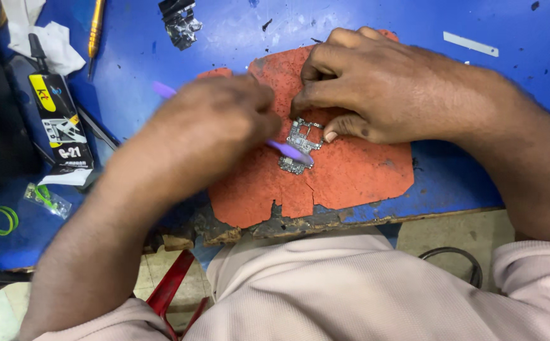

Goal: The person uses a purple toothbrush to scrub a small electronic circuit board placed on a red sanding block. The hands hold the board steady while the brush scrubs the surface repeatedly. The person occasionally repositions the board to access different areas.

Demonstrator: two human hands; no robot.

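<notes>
Your bench is a blue-topped table (477, 177) with a chipped, worn front edge. Directly on it lie 1 ragged orange mat (357, 170) at the centre, a crumpled foil scrap (180, 22) and a yellow-handled tool (96, 25) at the far edge, a white strip (471, 44), a black tube (60, 120), a white tissue (51, 41) and green rubber bands (0, 220) at your left

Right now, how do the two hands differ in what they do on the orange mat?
The left hand is blurred and grips a purple tool, its tip on the small circuit board. The right hand is sharp, holds no tool and pins the board with its fingertips. Both are bare, over the orange mat.
</notes>
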